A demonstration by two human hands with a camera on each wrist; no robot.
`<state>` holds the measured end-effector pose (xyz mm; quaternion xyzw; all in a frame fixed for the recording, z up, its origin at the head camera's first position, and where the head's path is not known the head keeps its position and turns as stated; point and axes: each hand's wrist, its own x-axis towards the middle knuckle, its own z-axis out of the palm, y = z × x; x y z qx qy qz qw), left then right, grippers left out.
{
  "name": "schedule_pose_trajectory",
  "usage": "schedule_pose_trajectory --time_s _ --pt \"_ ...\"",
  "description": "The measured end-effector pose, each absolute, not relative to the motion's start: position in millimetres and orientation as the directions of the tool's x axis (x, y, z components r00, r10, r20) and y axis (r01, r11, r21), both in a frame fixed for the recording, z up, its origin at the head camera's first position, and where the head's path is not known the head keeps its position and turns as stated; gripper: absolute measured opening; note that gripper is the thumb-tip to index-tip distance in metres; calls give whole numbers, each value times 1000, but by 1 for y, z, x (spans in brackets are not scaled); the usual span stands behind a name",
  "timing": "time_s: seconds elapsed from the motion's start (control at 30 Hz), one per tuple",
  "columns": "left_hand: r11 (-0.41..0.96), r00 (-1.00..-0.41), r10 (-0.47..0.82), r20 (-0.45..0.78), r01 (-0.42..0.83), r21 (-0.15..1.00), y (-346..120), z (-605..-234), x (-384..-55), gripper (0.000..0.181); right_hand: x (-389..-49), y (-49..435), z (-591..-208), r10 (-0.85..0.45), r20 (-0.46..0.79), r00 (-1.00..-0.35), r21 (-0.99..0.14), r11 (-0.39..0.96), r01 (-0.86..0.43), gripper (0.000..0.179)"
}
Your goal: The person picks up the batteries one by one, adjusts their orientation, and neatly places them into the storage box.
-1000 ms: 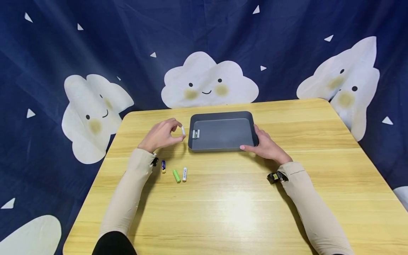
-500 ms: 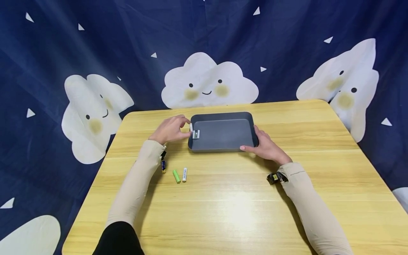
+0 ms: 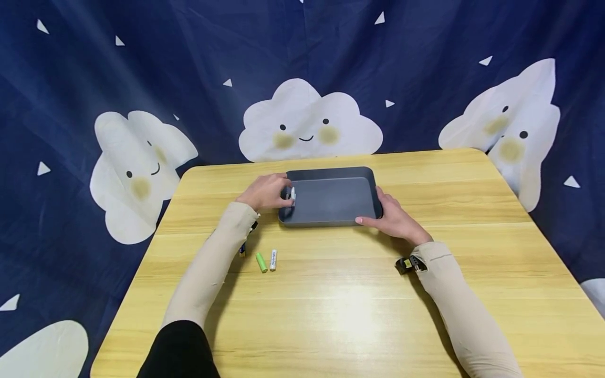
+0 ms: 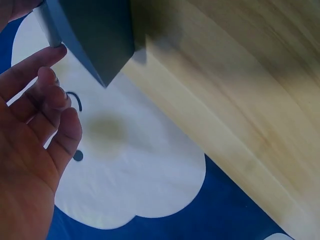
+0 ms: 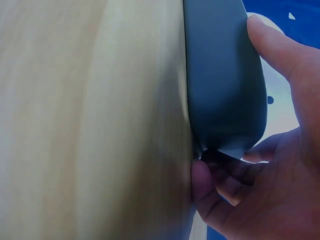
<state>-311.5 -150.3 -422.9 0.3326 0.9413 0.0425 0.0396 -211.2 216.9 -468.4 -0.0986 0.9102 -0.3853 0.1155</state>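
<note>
My left hand [image 3: 268,192] is over the left end of a dark grey tray [image 3: 335,202], pinching a white battery [image 3: 293,193] between thumb and fingertips. Below it, other batteries lie at the tray's left end, mostly hidden by the hand. In the left wrist view the pale battery [image 4: 48,26] stands lengthwise between the fingertips, beside the tray wall [image 4: 95,42]. My right hand [image 3: 398,217] grips the tray's near right corner. The right wrist view has the thumb on the rim and the other fingers curled at the corner of the tray [image 5: 225,75].
On the wooden table [image 3: 359,304], nearer the person, lie a green battery [image 3: 261,262] and a white battery with lettering [image 3: 273,260]. A blue and gold battery [image 3: 242,250] is partly covered by the left forearm. Behind the table hangs a dark blue cloud-patterned curtain [image 3: 208,42].
My left hand has moved right with the white battery, from beside the tray, across its left rim, to above the batteries inside. The right hand has kept its grip on the tray.
</note>
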Motion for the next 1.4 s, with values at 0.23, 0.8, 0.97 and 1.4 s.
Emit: schedule_pose_trajectory --time_s 0.23,0.8,0.97,1.4 --pt "759 -756 651 -64 649 50 -142 -429 -313 43 -211 217 -470 -266 -142 -953 -723 685 -83 126" --pt "751 -749 649 -129 659 -50 -131 -439 -318 40 -210 216 -469 -260 -147 -954 -727 682 -74 125" --pt "746 -747 648 -150 662 -73 -128 -436 -317 41 -210 216 -469 -259 -147 -955 -724 686 -74 125" --pt "770 -766 612 -198 634 -72 -123 -431 -313 41 -209 217 -468 -266 -136 -954 -729 679 -85 124"
